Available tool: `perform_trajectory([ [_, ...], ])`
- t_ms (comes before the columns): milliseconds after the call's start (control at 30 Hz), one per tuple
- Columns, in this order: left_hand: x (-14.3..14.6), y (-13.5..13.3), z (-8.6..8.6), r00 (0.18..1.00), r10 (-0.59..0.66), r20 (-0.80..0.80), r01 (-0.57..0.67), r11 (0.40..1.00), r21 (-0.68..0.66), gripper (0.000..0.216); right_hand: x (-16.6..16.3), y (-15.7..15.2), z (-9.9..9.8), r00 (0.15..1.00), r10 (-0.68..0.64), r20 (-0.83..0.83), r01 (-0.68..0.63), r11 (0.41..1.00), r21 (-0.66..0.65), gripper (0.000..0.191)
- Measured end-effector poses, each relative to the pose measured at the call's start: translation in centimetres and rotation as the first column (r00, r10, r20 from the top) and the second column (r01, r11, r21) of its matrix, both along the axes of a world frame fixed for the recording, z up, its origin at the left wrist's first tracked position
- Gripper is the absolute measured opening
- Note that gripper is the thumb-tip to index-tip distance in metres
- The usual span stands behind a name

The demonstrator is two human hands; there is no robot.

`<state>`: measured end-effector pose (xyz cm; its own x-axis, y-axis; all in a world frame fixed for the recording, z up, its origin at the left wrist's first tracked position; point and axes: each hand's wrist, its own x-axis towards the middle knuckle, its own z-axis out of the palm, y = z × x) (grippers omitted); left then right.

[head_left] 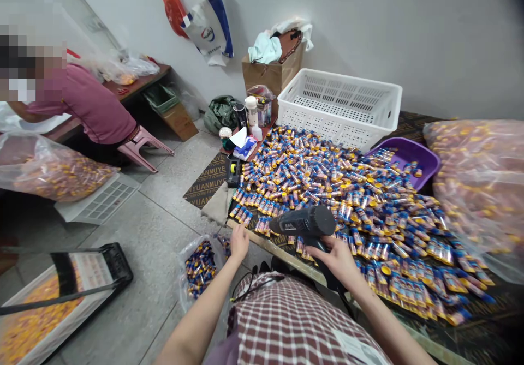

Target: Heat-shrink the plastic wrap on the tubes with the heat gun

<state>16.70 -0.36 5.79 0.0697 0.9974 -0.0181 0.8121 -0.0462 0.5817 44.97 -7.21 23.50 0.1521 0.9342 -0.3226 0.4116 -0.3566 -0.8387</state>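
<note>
My right hand (338, 257) is closed round the handle of a black heat gun (305, 223), whose barrel points left over a wide spread of small blue and orange wrapped tubes (347, 190) on the table. My left hand (239, 242) rests at the table's front wooden edge (262, 242), fingers curled down beside a row of the tubes; what it grips, if anything, is hidden. Below it hangs a clear plastic bag (200, 267) holding more tubes.
A white slatted crate (339, 106) and a purple tray (409, 157) stand at the table's back. Large filled plastic bags (478, 185) lie at right. Another person in a pink top (85, 103) sits at left on a pink stool. A tray (61, 294) lies on the floor.
</note>
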Motion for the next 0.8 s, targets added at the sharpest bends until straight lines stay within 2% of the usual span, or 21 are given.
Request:
perform_trajectory([
  [67,3.1,1.2,0.6,0.999,-0.044,-0.030,0.042,0.997,-0.059,0.030,1.1,-1.1,0.5,0.997,-0.040,0.070,0.041,0.999,-0.008,0.035],
  [167,6.9,2.5,1.2,0.983,-0.043,-0.178,0.006,0.980,-0.200,0.047,2.8,-2.9,0.7,0.982,-0.106,0.154,0.112,0.993,-0.028,0.038],
  [233,8.5,2.9,1.4,0.964,-0.065,-0.258,-0.015,0.955,-0.297,0.054,3.7,-3.7,0.6,0.973,-0.135,0.185,0.147,0.988,-0.049,0.040],
  [300,9.3,2.8,1.4,0.955,-0.118,-0.272,0.011,0.930,-0.367,0.048,4.1,-4.2,0.2,0.969,-0.152,0.192,0.168,0.983,-0.069,0.041],
  [400,9.0,2.6,1.5,0.963,-0.127,-0.236,0.019,0.912,-0.410,0.043,4.0,-4.3,-0.4,0.975,-0.153,0.162,0.168,0.982,-0.082,0.040],
  [533,6.6,3.9,2.1,0.962,0.069,-0.264,-0.169,0.911,-0.377,0.045,2.8,-3.6,-1.0,0.988,-0.134,0.073,0.139,0.988,-0.065,0.038],
  [600,5.4,5.1,2.5,0.955,0.134,-0.265,-0.225,0.909,-0.350,0.047,2.0,-2.9,-1.1,0.993,-0.108,0.041,0.111,0.992,-0.063,0.037],
  [700,4.5,6.6,2.6,0.975,0.120,-0.188,-0.180,0.922,-0.344,0.052,0.6,-1.8,-1.1,0.998,-0.062,-0.015,0.062,0.997,-0.046,0.036],
  [800,4.7,7.3,2.0,0.998,0.032,-0.062,-0.053,0.930,-0.364,0.060,-0.4,-0.9,-0.8,0.998,-0.037,-0.051,0.036,0.999,-0.030,0.035],
])
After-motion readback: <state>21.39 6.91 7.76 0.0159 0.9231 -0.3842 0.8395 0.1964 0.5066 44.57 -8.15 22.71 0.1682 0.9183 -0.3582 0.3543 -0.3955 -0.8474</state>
